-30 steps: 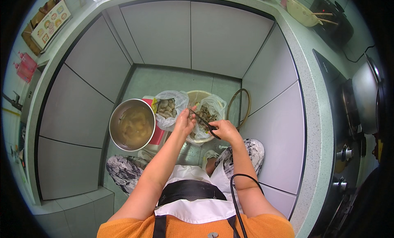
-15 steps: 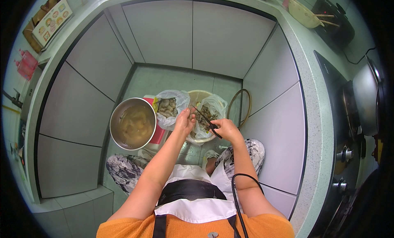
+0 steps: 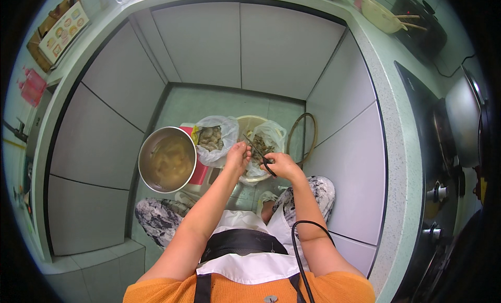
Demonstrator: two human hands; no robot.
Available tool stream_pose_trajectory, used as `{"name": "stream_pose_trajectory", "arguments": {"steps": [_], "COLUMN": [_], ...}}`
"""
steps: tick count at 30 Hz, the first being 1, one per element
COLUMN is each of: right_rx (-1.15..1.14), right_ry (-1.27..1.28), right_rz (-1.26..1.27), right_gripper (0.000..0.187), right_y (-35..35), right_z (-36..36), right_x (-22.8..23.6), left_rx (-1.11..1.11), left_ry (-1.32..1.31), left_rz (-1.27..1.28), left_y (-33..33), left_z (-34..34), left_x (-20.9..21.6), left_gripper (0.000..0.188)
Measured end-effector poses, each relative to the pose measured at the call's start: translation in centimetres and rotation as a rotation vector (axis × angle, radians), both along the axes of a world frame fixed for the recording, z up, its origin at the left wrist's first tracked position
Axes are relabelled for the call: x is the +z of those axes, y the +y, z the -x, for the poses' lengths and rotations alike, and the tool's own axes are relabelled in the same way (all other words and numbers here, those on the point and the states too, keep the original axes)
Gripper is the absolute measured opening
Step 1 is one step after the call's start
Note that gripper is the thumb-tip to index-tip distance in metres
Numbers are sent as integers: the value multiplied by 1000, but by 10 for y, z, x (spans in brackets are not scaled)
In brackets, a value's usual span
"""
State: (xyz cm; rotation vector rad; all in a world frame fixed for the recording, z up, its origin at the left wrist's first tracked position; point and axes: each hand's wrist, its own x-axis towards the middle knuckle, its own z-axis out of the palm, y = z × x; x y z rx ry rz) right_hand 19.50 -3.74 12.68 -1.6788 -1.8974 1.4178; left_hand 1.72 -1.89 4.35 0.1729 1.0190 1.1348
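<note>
My right hand (image 3: 283, 166) grips a pair of dark-handled scissors (image 3: 257, 148), whose blades point up and left toward the fingers of my other hand. Those fingers, on my left hand (image 3: 239, 156), are pinched together; what they hold is too small to make out. Just beyond it, a white plastic bag (image 3: 227, 126) lies open with grey raw shrimp (image 3: 211, 138) inside. Under the scissors, a second bag (image 3: 276, 133) lines a cream-coloured bin (image 3: 245, 120) and holds brownish shrimp scraps (image 3: 264, 143).
A steel pot (image 3: 168, 187) of cloudy water with pale pieces in it stands left of the bags, beside a pink-and-white box (image 3: 197, 176). A looped hose (image 3: 314, 132) leans by the right cabinet. Counters surround me, with a stove (image 3: 417, 110) on the right.
My right hand and the scissors have shifted slightly left, closer to my left hand. My left hand has moved a little lower and right. The whole view has shifted slightly.
</note>
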Motion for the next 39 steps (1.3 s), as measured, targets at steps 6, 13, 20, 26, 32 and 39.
{"name": "stream_pose_trajectory", "arguments": {"steps": [6,13,20,26,32,39], "right_rx": [16,-41,35,97,76,-3], "right_ry": [-47,-37,-100,-144,-123,-222], "right_rz": [101,142,202,289,333,16], "right_gripper": [27,26,27,29,26,21], "right_y": [2,3,7,13,15,17], "right_z": [-2,-3,-5,-8,3,-3], "right_x": [3,-7,-12,-17,-50,-66], "left_rx": [-49,-122,-215,-283,-404,-251], "left_ry": [135,260,369,585,1016,253], "left_rz": [2,15,2,-34,-243,154], "left_y": [3,7,10,7,8,1], "left_z": [-7,-14,-20,-27,-6,10], "left_x": [-12,-18,-42,-57,-106,-60], "left_gripper": [12,9,7,6,9,30]}}
